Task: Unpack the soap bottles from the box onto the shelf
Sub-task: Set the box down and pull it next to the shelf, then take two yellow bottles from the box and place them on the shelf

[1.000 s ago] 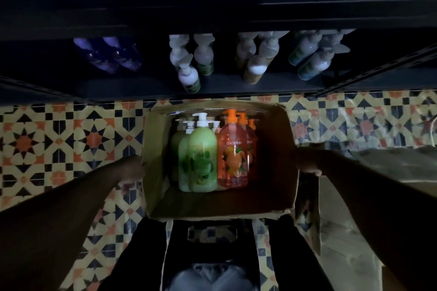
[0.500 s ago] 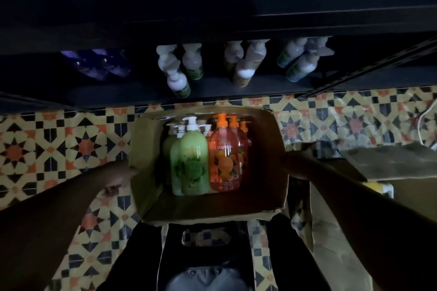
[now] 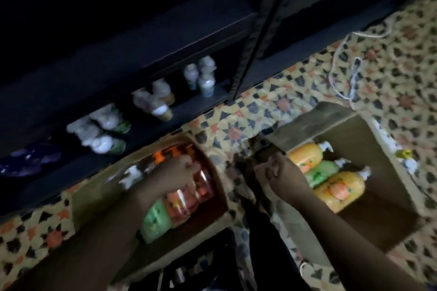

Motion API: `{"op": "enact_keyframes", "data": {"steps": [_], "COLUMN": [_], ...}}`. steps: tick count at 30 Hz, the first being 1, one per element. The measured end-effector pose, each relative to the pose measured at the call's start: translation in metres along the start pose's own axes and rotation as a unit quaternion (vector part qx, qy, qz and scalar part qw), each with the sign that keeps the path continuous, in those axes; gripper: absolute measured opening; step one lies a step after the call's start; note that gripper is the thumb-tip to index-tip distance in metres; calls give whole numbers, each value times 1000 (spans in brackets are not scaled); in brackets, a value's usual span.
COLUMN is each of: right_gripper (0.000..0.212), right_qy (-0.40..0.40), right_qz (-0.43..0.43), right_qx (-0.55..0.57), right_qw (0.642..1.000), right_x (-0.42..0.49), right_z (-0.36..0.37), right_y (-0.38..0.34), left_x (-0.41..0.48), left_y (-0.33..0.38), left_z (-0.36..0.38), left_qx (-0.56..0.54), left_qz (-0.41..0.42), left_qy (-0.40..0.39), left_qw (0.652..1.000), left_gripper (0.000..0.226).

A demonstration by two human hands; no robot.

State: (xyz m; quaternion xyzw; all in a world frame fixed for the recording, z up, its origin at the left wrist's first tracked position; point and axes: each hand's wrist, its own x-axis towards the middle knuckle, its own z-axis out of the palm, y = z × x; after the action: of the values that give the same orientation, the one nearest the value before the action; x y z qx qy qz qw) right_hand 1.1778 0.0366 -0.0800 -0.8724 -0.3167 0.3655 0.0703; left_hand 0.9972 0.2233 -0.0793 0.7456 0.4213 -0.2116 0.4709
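The view is tilted and blurred. An open cardboard box (image 3: 94, 196) on the patterned floor holds green soap bottles (image 3: 156, 222) and orange soap bottles (image 3: 203, 186). My left hand (image 3: 175, 172) reaches into it, fingers curled over the top of an orange bottle. My right hand (image 3: 283, 177) hovers between the two boxes, fingers curled at the near wall of a second box (image 3: 378, 149); whether it grips anything is unclear. The dark bottom shelf (image 3: 194, 106) carries white pump bottles (image 3: 104, 144) and blue bottles (image 3: 28, 160).
The second box holds yellow bottles (image 3: 338, 191) and a green one (image 3: 321, 172) lying on their sides. A dark shelf upright (image 3: 257, 30) rises between shelf bays. A light cord (image 3: 343, 66) lies on the tiled floor (image 3: 236, 113). My dark-clothed legs (image 3: 260, 243) are below.
Both hands have let go of the first box's sides. My left hand moved into the box onto the orange bottles, my right hand went toward the second box. My head turned right.
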Motion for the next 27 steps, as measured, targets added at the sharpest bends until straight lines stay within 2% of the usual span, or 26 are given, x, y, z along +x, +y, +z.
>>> {"op": "enact_keyframes", "data": {"steps": [3, 7, 9, 15, 21, 27], "right_gripper": [25, 32, 34, 42, 71, 111], "right_qy": [105, 177, 208, 192, 165, 159], "right_qz": [121, 226, 269, 367, 441, 492], "right_qx": [112, 163, 181, 278, 365, 506], "right_qw": [981, 944, 923, 867, 803, 690], "right_x": [-13, -31, -36, -36, -22, 15], "right_z": [-25, -49, -57, -46, -12, 5], "right_y": [58, 132, 166, 235, 274, 301], "left_x": [27, 55, 75, 123, 153, 191], "left_y": [81, 192, 228, 280, 286, 288], "left_z": [19, 67, 98, 197, 270, 325], "left_qx": [33, 89, 125, 236, 279, 280], "left_qz": [59, 177, 202, 190, 160, 100], "left_qy": [-23, -48, -73, -158, -218, -246], "left_qw": [997, 979, 969, 940, 921, 922], "left_gripper": [14, 18, 17, 39, 45, 47]}}
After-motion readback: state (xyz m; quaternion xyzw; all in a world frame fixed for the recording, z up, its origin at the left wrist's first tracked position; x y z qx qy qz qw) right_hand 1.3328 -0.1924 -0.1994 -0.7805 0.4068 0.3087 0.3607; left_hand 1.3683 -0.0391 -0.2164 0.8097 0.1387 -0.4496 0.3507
